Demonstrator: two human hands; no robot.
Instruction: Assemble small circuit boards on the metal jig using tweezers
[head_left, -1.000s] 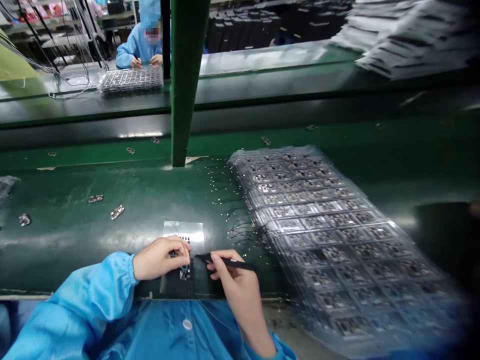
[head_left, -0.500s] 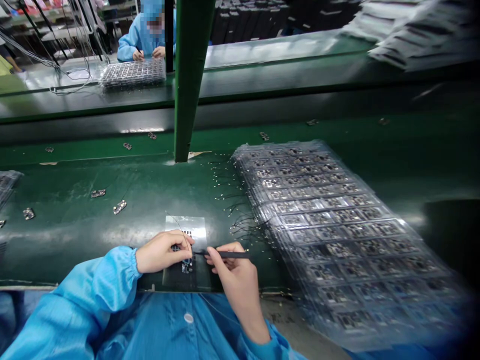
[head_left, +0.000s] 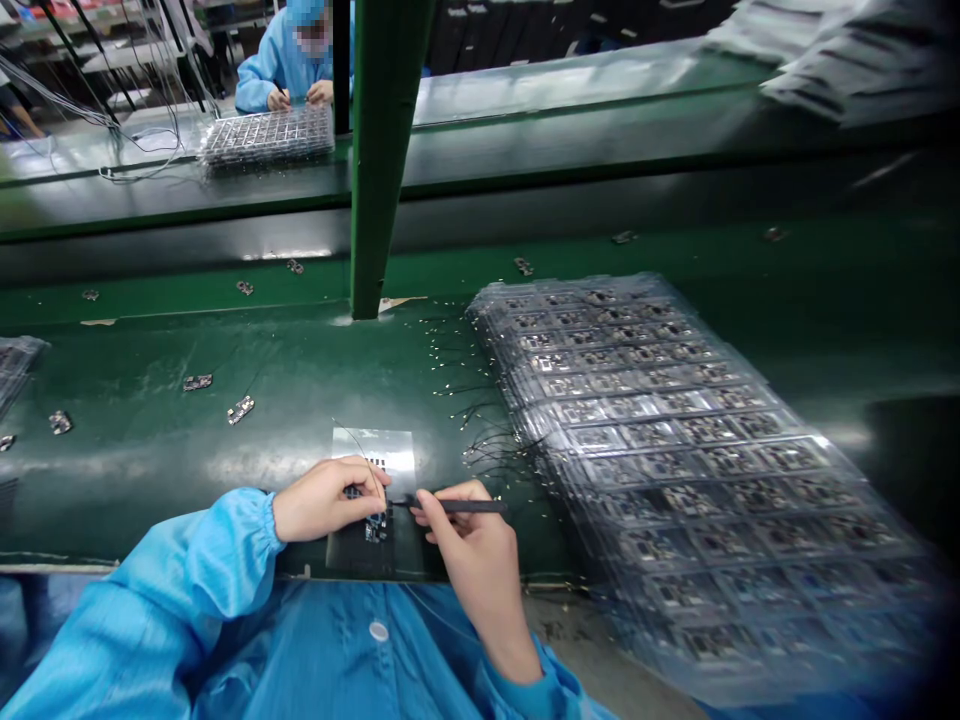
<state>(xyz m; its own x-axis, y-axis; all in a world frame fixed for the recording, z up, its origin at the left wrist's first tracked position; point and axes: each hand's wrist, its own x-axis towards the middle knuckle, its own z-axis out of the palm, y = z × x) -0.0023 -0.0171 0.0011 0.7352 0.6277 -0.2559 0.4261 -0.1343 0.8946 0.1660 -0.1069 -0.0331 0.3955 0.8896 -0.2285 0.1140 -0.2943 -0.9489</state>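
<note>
My left hand [head_left: 322, 500] is closed at the fingertips over a small circuit board [head_left: 376, 530], which lies on a clear sheet [head_left: 394, 450] at the table's near edge. A thin wire [head_left: 352, 437] curves from above the hand down to its fingertips; whether they pinch it is too small to tell. Black tweezers [head_left: 465, 506] are held in my right hand [head_left: 472, 540], between thumb and fingers. Their tip points left and meets the board's area beside my left fingertips. The contact point itself is partly hidden.
Stacked clear trays [head_left: 660, 430] full of boards stand to the right, with loose wires [head_left: 480, 450] sticking out leftward. Several loose boards [head_left: 241, 409] lie on the green table [head_left: 150, 460]. A green post [head_left: 382, 160] rises ahead; a co-worker [head_left: 289, 70] sits beyond it.
The view has shifted slightly. Both hands keep nearly the same pose over the board, and the tweezers have barely moved.
</note>
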